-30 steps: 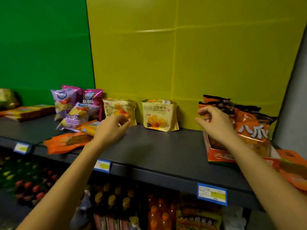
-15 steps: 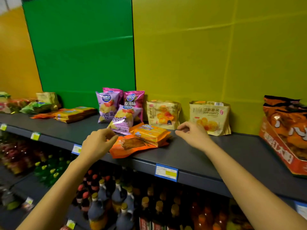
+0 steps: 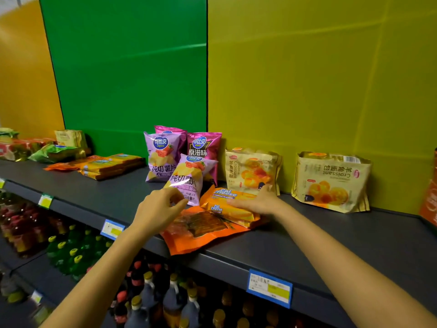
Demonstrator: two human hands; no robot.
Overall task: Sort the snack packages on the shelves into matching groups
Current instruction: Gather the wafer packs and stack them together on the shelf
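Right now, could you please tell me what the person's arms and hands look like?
The left forearm and right forearm are bare, with no sleeves in view. The left hand and right hand wear no gloves, and I can see no rings, watch or bracelet.

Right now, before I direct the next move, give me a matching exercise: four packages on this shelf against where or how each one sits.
1 Cal Cheese packs
2 flat orange packet
3 right-hand croissant bag
4 dark pink chip bag

A print upside down
B under the right hand
C overhangs the shelf edge
D behind the leaning purple bag

Pairs: 1-B, 2-C, 3-A, 4-D
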